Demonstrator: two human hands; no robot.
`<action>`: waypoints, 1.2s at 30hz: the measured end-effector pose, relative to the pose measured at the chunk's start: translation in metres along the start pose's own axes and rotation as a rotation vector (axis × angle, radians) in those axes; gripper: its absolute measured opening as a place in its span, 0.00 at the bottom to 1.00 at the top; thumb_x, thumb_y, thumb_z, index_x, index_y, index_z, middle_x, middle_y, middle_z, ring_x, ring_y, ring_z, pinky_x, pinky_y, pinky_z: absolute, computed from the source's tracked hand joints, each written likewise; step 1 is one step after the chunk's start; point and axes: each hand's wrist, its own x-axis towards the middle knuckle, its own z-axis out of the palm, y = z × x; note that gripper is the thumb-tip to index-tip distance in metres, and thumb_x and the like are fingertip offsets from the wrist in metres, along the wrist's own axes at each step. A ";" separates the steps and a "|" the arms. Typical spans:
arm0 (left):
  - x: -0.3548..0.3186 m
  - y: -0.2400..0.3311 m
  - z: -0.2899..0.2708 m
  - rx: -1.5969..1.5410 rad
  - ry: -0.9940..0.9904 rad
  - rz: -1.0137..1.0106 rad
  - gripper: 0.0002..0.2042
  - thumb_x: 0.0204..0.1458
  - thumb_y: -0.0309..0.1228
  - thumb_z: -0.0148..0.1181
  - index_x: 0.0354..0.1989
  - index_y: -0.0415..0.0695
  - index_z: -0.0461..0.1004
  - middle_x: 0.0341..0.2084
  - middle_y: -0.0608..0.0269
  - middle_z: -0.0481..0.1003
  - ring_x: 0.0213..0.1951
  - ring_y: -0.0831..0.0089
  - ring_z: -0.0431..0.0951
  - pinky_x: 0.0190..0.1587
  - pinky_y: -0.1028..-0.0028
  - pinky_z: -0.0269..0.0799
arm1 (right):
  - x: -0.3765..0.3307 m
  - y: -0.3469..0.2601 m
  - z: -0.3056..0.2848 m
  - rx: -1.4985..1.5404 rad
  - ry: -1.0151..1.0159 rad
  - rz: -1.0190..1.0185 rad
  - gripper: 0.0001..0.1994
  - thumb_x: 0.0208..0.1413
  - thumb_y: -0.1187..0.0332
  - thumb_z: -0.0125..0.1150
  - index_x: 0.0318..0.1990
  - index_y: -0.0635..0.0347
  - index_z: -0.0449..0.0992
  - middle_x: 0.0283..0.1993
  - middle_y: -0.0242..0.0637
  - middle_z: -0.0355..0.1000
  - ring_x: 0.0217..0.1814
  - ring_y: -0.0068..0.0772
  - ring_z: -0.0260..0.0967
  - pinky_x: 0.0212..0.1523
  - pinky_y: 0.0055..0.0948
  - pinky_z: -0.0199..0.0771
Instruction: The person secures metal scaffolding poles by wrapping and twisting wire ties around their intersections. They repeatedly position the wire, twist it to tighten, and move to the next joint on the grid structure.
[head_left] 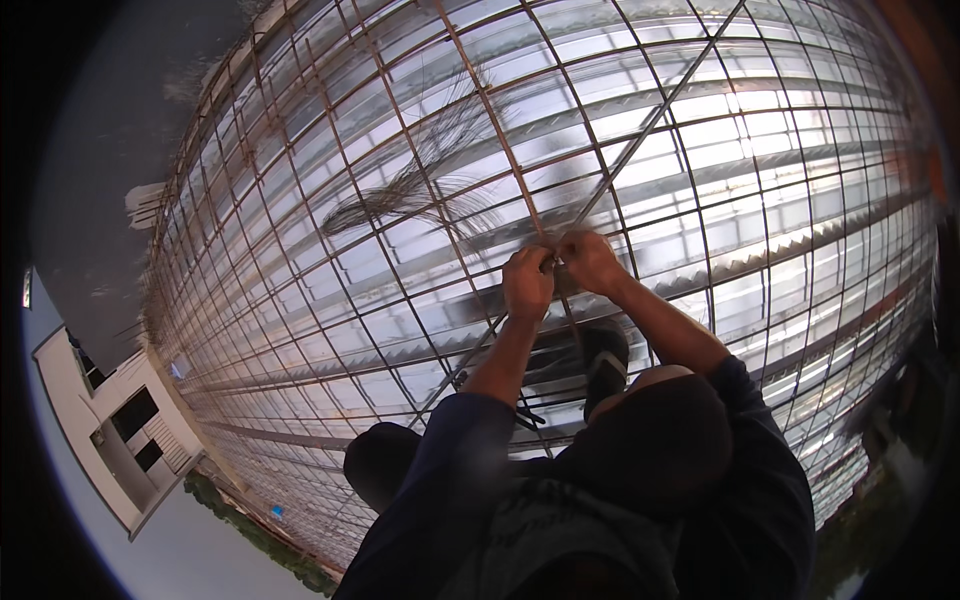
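My left hand and my right hand meet over a crossing of the steel rebar mesh, just ahead of my knees. Fingers on both hands are closed in a pinch, almost touching each other. Whatever they pinch is too small and too covered to make out. A brown bar runs away from me right under the fingertips. Beyond my left hand, a loose bundle of thin dark tie wires lies across the mesh, its ends fanned out.
Under the mesh lies ribbed, shiny metal decking. A thicker diagonal bar crosses the grid at the upper right. My dark shoe rests on the mesh below my hands. A pale building stands beyond the left edge.
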 end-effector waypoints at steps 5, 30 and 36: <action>0.003 -0.002 0.003 -0.051 -0.012 0.043 0.05 0.43 0.27 0.64 0.30 0.45 0.77 0.30 0.59 0.77 0.38 0.58 0.76 0.42 0.63 0.69 | -0.011 0.022 0.009 -0.059 0.175 0.043 0.10 0.51 0.66 0.54 0.31 0.63 0.77 0.29 0.54 0.73 0.35 0.56 0.73 0.37 0.47 0.71; -0.121 -0.216 -0.170 0.139 0.068 -0.500 0.17 0.50 0.34 0.57 0.49 0.45 0.73 0.49 0.50 0.71 0.51 0.55 0.72 0.53 0.62 0.68 | -0.107 -0.131 0.103 -0.826 -1.206 -0.196 0.24 0.50 0.50 0.61 0.41 0.64 0.75 0.36 0.54 0.75 0.44 0.47 0.74 0.43 0.45 0.74; -0.177 -0.257 -0.162 0.170 -0.167 -0.674 0.39 0.46 0.47 0.62 0.66 0.47 0.52 0.62 0.43 0.55 0.62 0.47 0.58 0.59 0.51 0.61 | -0.232 -0.082 0.262 -0.828 -0.522 0.257 0.42 0.49 0.53 0.62 0.69 0.52 0.47 0.42 0.52 0.71 0.41 0.56 0.74 0.39 0.53 0.72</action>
